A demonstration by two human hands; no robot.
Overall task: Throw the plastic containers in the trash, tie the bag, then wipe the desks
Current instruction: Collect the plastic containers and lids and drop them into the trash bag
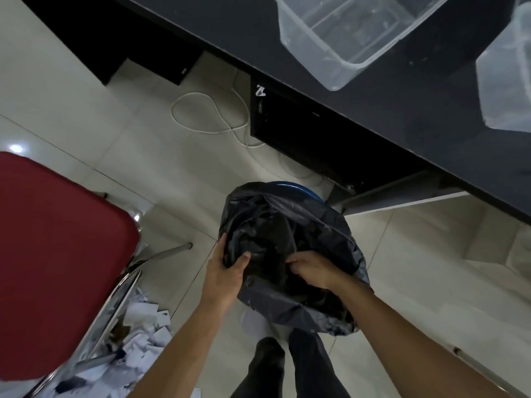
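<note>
While both hands are on the bag, I'm calling the grip first. The left hand has its thumb hooked over the near-left edge and its fingers wrapped behind the plastic, so that's a proper hold on the bag. The right hand has its fingers curled in tight, pinching a fold of the same bag at the near side of the mouth, close to the left thumb.

Moving out from there: the bag is black and crumpled, with its mouth folded in on itself. From my screen I can't make out anything inside, it's too dark. It sits in a bin, and only the blue rim shows, at the far side. The bin stands on the pale tiled floor near the edge of the desk.

Up on that dark desktop I've got a clear container, open side up. A second container sits beside it, cut off by the frame edge. Both are on the desk, well apart from the bag.

To the left there's a red chair on a chrome frame, with paper scraps heaped on the floor beneath it. A white cable loops across the tiles under the desk. A dark trouser leg shows just below the bag.
</note>
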